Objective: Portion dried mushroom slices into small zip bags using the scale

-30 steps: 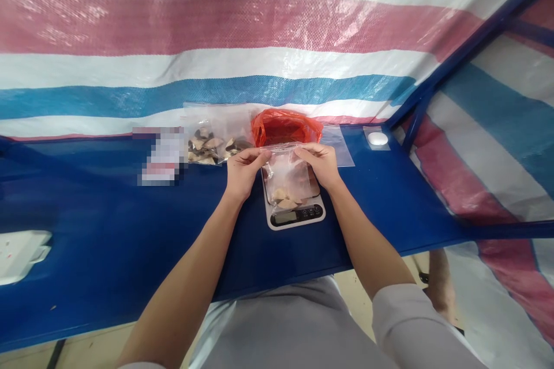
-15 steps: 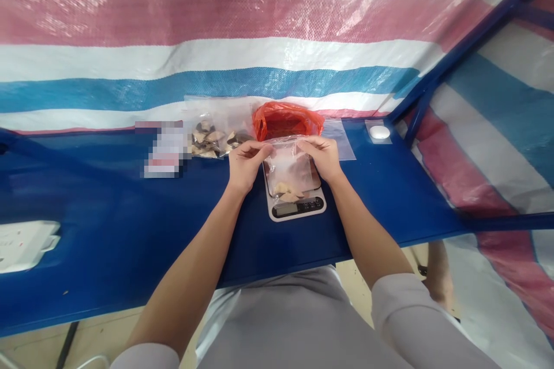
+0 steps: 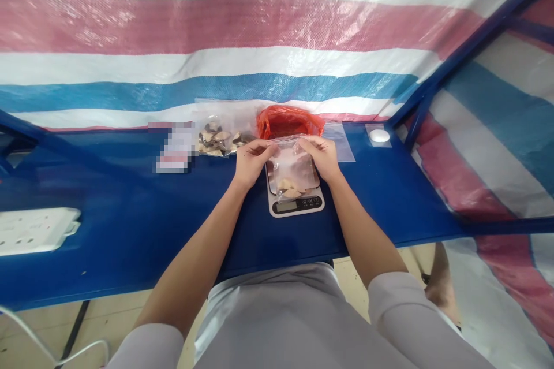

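Note:
A clear zip-lock bag (image 3: 295,166) hangs between my two hands, with several pale, slice-like pieces (image 3: 291,189) at its bottom. My left hand (image 3: 253,162) pinches the bag's upper left edge between thumb and fingers. At the upper right edge, my right hand (image 3: 321,155) grips it the same way. Beneath the bag is a white digital kitchen scale (image 3: 298,210), its plate partly covered by it; the display's reading is too small to make out. Just behind stands an opened red plastic bag (image 3: 291,118), its contents hidden.
Left of my hands, clear bags (image 3: 214,139) hold brown and pale slices. A flat clear bag (image 3: 341,141) lies at the right, near a white oval object (image 3: 379,135) on plastic. A white power strip (image 3: 38,231) sits far left on the blue table (image 3: 142,224). Striped sheeting hangs behind.
The view has shifted slightly, showing more of the power strip. Both hands keep their pinch along the zip-lock bag's top, which looks straighter and closer together; the bag stays over the scale.

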Demonstrator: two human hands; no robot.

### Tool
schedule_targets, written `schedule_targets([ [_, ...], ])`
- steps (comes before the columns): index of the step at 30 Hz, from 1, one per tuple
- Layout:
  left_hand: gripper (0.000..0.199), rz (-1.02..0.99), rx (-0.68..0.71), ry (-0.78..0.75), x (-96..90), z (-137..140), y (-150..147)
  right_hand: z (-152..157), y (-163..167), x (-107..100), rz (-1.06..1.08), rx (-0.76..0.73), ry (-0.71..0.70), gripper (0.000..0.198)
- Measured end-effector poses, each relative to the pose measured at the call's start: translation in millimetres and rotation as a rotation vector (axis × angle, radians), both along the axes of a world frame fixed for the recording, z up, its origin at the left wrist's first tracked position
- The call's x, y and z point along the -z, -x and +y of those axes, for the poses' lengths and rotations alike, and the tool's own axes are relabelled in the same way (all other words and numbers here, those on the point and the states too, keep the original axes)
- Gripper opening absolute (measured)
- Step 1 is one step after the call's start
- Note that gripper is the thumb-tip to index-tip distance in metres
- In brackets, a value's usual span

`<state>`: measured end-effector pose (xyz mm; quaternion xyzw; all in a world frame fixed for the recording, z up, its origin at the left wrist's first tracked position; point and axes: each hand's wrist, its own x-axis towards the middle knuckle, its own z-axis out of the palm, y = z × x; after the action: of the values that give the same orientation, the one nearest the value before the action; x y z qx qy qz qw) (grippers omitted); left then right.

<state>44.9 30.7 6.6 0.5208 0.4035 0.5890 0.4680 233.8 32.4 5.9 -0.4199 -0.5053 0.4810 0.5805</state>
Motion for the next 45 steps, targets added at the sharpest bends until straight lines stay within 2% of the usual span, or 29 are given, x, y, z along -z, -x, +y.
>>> schedule_targets([
  [7,0.029,0.025,0.087,-0.03,-2.5,10,-5,1,-2,-1,0.01,0.027,0.025,0.03],
  [13,0.027,0.032,0.022,-0.046,3.7,8,-4,0,-1,1,-0.042,0.031,0.025,0.028],
  [24,0.022,0.015,0.044,-0.057,10.0,7,4,-8,2,-8,-0.088,-0.001,0.025,0.021],
  [33,0.021,-0.035,0.05,-0.004,10.0,8,8,-5,-2,-3,-0.076,-0.025,0.011,0.024],
  [45,0.02,-0.057,0.028,-0.035,11.9,8,9,-5,-4,1,-0.111,0.006,-0.002,0.027],
])
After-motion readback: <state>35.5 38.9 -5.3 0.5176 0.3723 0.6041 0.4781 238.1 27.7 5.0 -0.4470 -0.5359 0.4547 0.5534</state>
